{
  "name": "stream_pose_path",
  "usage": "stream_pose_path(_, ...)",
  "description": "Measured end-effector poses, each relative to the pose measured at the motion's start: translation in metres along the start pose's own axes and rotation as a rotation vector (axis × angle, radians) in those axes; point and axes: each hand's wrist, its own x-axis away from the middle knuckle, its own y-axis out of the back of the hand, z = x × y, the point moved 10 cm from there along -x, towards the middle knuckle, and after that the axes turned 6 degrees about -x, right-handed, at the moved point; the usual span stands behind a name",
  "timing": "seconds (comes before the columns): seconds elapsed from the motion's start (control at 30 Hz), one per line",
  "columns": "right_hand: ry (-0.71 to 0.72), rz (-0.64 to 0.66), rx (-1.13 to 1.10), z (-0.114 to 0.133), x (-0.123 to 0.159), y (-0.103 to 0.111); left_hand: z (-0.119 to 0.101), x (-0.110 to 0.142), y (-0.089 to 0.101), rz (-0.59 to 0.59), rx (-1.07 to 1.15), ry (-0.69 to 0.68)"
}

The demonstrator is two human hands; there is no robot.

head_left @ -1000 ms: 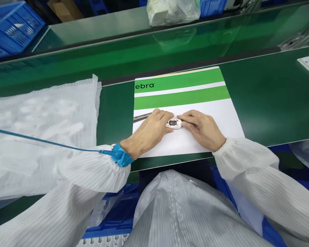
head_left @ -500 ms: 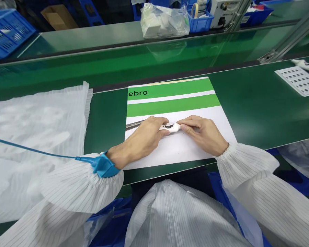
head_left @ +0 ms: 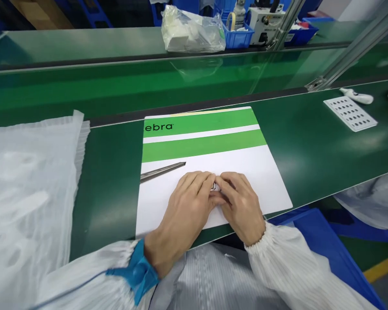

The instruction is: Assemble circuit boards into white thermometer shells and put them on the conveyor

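Note:
My left hand and my right hand meet over the lower part of a white and green mat. Between their fingertips is a small white plastic part with dark markings. Fingers of both hands are closed around it, hiding most of it. A blue wrist strap with a cord goes round my left wrist. Up and to the left of my hands, a long dark shape shows on the mat; whether it is printed or lying there I cannot tell.
White foam sheets cover the bench's left side. At right are a white card with rows of dark spots and a white handle-like housing. Behind a clear panel stand a plastic bag and a blue basket.
My hands have come closer together and nearer my body, and the white part is now mostly covered by fingers. The camera view has shifted, so the bench appears moved leftward.

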Motion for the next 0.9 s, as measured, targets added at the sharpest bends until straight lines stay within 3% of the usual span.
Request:
stream_pose_path(0.17,-0.069,-0.037,-0.017,-0.001,0.001,0.003,0.001,-0.002,0.004,-0.052,0.022,0.001)
stream_pose_path(0.6,-0.114,0.047,-0.017,-0.005,0.003,-0.004,0.006,-0.006,-0.004,0.068,0.100,0.034)
stream_pose_path(0.8,-0.093,0.075,-0.029,-0.007,-0.003,-0.002,0.003,-0.021,-0.013,0.287,0.115,0.021)
stream_pose_path(0.9,-0.079,0.064,-0.015,-0.010,-0.003,0.001,0.007,-0.022,-0.009,0.329,0.101,-0.015)
